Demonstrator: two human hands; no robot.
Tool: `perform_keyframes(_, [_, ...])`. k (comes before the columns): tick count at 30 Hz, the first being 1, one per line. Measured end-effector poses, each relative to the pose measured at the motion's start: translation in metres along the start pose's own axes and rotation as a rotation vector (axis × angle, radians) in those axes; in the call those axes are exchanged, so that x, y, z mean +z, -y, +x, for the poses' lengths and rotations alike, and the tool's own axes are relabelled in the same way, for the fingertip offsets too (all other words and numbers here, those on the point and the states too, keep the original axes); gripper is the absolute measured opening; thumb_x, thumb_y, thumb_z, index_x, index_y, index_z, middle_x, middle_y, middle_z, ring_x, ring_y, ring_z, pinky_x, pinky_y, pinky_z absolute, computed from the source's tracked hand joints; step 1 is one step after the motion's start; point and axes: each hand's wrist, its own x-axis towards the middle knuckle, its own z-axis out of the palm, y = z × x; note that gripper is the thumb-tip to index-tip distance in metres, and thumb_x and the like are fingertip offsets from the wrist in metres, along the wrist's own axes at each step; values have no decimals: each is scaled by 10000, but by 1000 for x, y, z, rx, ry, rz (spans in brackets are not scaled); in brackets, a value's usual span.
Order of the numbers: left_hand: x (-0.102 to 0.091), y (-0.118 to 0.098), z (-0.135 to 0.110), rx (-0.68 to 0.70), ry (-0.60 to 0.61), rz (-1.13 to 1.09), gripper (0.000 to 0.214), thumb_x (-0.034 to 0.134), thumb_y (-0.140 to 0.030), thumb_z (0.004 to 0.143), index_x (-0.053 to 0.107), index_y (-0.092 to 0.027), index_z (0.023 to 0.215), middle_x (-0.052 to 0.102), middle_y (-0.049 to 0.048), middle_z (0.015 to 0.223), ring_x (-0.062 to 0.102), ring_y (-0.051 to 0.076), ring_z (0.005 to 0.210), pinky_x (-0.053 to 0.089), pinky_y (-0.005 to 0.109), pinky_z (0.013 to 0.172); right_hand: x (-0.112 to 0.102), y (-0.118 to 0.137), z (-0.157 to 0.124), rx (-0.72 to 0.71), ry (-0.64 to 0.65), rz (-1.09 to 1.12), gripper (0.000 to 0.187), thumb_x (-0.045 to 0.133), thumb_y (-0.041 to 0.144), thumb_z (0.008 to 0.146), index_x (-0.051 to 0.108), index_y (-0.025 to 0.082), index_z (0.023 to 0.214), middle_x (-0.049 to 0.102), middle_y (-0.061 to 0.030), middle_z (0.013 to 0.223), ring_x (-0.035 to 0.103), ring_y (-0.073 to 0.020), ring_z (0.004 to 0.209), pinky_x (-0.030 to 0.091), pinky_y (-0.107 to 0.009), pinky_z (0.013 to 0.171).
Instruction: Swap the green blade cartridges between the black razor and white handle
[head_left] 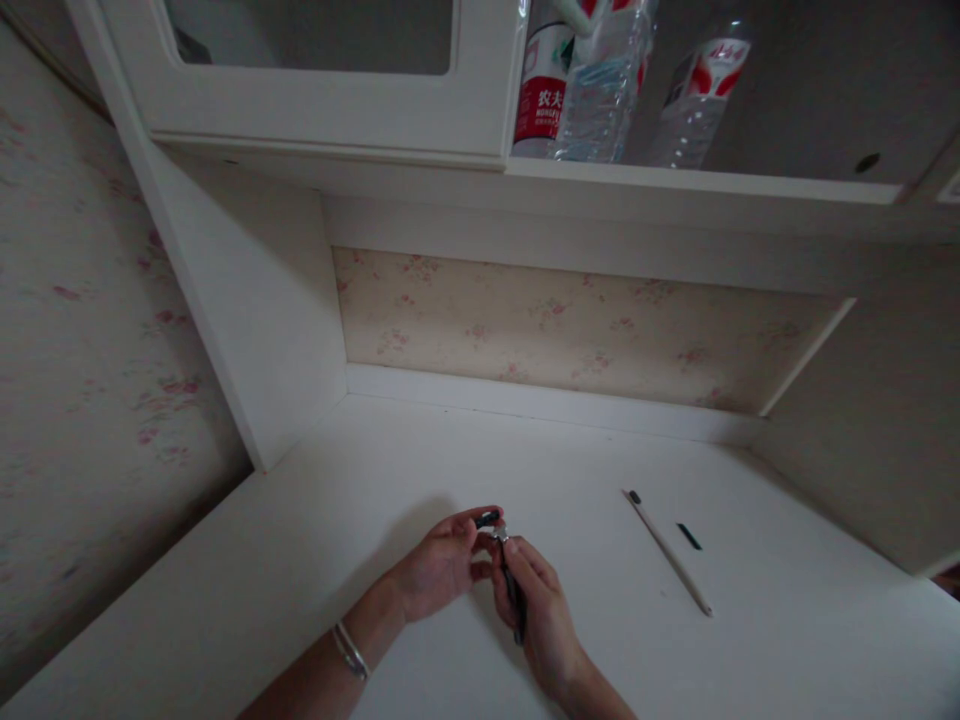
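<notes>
My left hand (pixel 435 570) is closed, pinching a small black piece (pixel 487 519) between thumb and fingers. Wrapped in my right hand (pixel 546 615) is a slim dark pen-like tool (pixel 517 605) with a silvery upper end (pixel 500 535). That end points up toward my left fingertips, close beneath the black piece; whether the two touch, I cannot tell. Both hands are held together over the front middle of the white desk (pixel 337 520). The exact kind of either held thing is too small to make out.
To the right lie a thin white stylus-like stick (pixel 671 555) with a dark end and a short black strip (pixel 689 537). Plastic bottles (pixel 600 105) stand on the shelf above, beside a closed cabinet door (pixel 330 105). A side panel (pixel 255 310) bounds the desk's left.
</notes>
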Motion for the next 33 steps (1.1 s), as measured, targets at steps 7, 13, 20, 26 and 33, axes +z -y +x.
perform_keyframes(7, [-1, 5, 1, -24, -4, -27, 339, 709, -272, 782, 647, -172, 1099, 640, 71, 1022, 570, 176, 917, 449, 337, 804, 1, 1, 0, -37, 11, -44, 348, 616, 491, 825, 570, 150, 775, 351, 65, 563, 211, -56, 466, 111, -185, 422])
perform_keyframes(13, [-3, 7, 2, -9, 14, -25, 354, 704, -274, 786, 637, -162, 1115, 635, 75, 1029, 570, 181, 923, 451, 338, 797, 4, 4, -1, -89, 38, -132, 388, 555, 516, 858, 555, 143, 750, 345, 67, 543, 218, -58, 461, 123, -195, 413])
perform_keyframes(20, [-2, 7, 2, -24, -2, -20, 344, 702, -276, 789, 646, -150, 1104, 639, 88, 1037, 571, 184, 932, 443, 325, 802, -1, -1, 1, -109, 34, -155, 386, 541, 519, 865, 548, 151, 747, 357, 69, 526, 218, -55, 436, 131, -195, 394])
perform_keyframes(26, [-1, 6, 2, -31, 4, -21, 364, 707, -260, 785, 633, -162, 1127, 630, 76, 1034, 563, 175, 923, 444, 323, 795, -1, -2, 2, -85, 47, -112, 375, 551, 513, 862, 556, 150, 769, 360, 71, 531, 218, -52, 432, 130, -189, 388])
perform_keyframes(33, [-2, 6, 2, -32, 10, -15, 349, 699, -230, 791, 633, -175, 1129, 620, 67, 1053, 560, 160, 912, 443, 308, 786, -1, -2, 3, -53, 38, -86, 379, 582, 519, 839, 553, 151, 752, 357, 71, 532, 217, -48, 427, 121, -189, 389])
